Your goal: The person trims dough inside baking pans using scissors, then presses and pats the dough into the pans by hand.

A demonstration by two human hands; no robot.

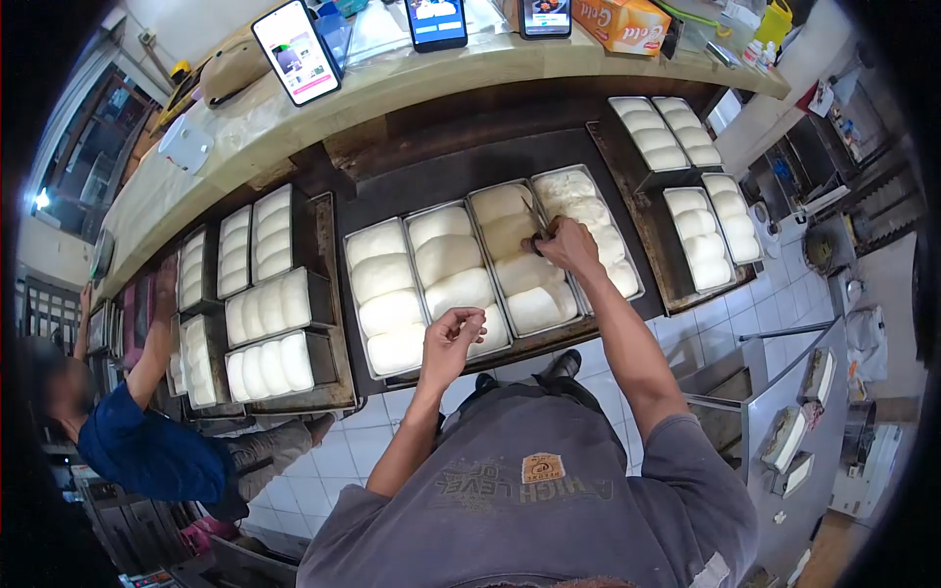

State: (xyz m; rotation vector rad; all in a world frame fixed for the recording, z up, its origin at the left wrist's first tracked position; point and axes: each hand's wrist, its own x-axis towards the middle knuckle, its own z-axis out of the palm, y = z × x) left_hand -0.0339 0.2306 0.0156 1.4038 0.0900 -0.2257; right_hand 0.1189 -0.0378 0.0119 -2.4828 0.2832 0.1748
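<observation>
My right hand (570, 247) is closed around a pair of scissors (534, 214), their blades pointing away from me over the third loaf pan of dough (517, 245). To its right, the fourth pan of dough (573, 196) has a rough, uneven top. My left hand (454, 341) hovers over the near end of the second pan of dough (446, 240), thumb and fingers pinched together; what they hold, if anything, is hidden. Smooth, rounded dough pieces fill the first pan (382, 284) at the left of this row. All four stand on a dark tray (421, 167).
More dough-filled pans stand on a left tray (333, 333) and a right tray (676, 294). Phones (297, 54) and a carton (622, 24) sit on the shelf (392, 83) behind. At the left, a co-worker (162, 441) reaches toward the pans.
</observation>
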